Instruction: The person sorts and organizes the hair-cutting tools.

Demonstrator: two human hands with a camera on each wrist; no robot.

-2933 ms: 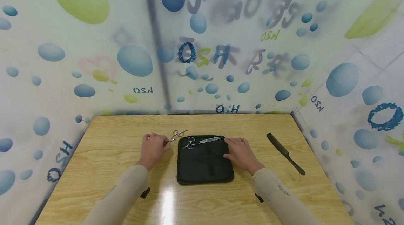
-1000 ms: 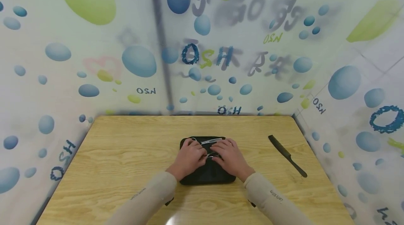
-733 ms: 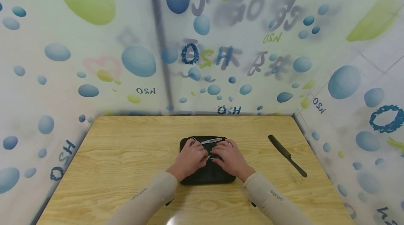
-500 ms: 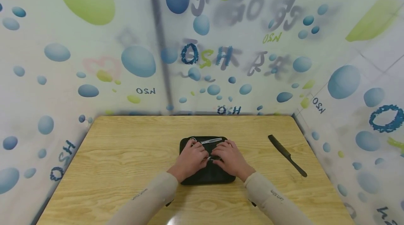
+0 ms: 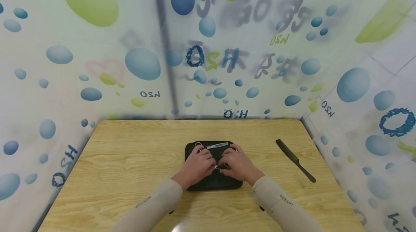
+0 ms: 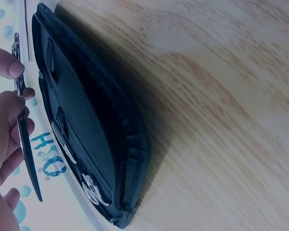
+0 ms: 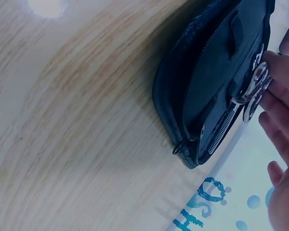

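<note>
Over the black zip case [image 5: 214, 183], both hands hold one pair of silver scissors [image 6: 25, 139] between them. My left hand [image 5: 197, 162] pinches it near the pivot, its blades running back along the left fingers in the left wrist view. My right hand [image 5: 238, 162] grips the handle side, and the finger rings [image 7: 255, 91] show beside its fingers in the right wrist view. A second pair, thinning scissors [image 5: 218, 145] with a toothed blade, lies at the far side of the case, its rings partly covered by the left fingers. The case has its zip undone and small loops inside.
A black handled comb [image 5: 295, 160] lies to the right of the case on the wood-grain table [image 5: 136, 152]. Behind the table stands a wall [image 5: 208, 91] with blue and green dots and lettering. Another wall rises along the right side.
My left hand has carried the scissors from the table left of the case to over its middle. My right hand has moved in from the case's right edge and now grips them too.
</note>
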